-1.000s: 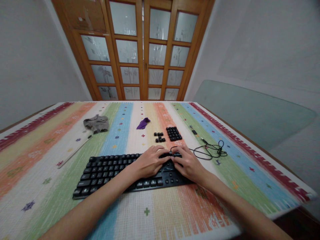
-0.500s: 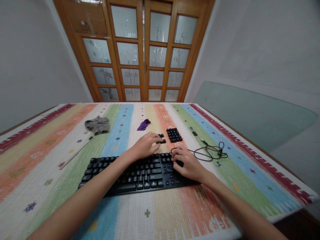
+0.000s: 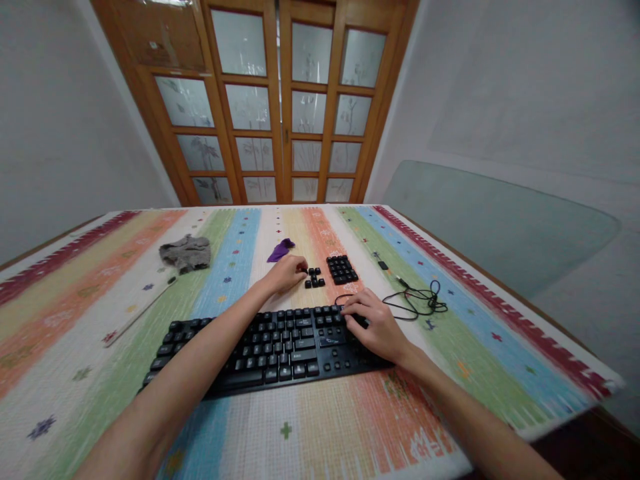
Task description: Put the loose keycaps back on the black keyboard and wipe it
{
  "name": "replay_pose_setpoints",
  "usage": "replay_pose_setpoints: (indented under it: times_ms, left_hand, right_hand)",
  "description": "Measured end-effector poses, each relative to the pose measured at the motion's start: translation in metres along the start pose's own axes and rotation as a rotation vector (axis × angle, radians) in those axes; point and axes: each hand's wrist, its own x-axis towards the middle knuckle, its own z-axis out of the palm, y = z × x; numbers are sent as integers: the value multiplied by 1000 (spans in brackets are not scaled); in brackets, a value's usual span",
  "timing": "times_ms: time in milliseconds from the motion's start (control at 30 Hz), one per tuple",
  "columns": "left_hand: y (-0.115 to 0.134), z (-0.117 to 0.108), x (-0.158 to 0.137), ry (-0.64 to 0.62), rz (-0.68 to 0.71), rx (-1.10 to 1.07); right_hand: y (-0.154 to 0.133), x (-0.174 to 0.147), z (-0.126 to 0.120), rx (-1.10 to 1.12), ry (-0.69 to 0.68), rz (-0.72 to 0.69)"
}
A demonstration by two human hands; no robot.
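Observation:
A black keyboard (image 3: 280, 347) lies on a striped cloth in front of me. My left hand (image 3: 289, 272) is past its far edge, fingers pinched on what looks like a small black keycap beside a group of loose keycaps (image 3: 315, 283). My right hand (image 3: 374, 325) rests over the right end of the keyboard, fingers bent and thumb close to the index finger, gripping there; its palm hides part of the number pad area. Bare key positions show at the keyboard's lower right. A block of loose keycaps (image 3: 343, 269) sits in rows beyond the right hand.
A coiled black cable (image 3: 420, 299) lies right of the keyboard, with a small black piece (image 3: 383, 265) beyond it. Purple cloth (image 3: 281, 251), grey cloth (image 3: 185, 254) and a thin stick with a dark end (image 3: 140, 312) lie toward the far left. Wooden doors (image 3: 280, 100) stand behind the table.
My left hand has moved slightly left and away from me, uncovering the small group of loose keycaps. My right hand stays on the keyboard. The whole view has shifted a little.

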Motion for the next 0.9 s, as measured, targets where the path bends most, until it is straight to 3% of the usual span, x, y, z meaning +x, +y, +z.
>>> replay_pose_setpoints:
  times_ms: [200,300,467,667,900]
  left_hand:
    - [25,-22,-35,63,19,-75]
    - [50,-31,-70,89,136,-172]
    - [84,-24,-111,14,224,-246]
    - [90,-5,-111,-47,274,-162]
    - [88,-1,-108,-47,241,-171]
  right_hand:
    - [-2,-2,-2,2,-14,-1]
    - [-3,-2,0,15,-26,-5]
    - [-9,-2,4,48,-32,-22]
    - [-17,-1,5,38,-82,-51]
    - [-20,-2,7,60,-89,-46]
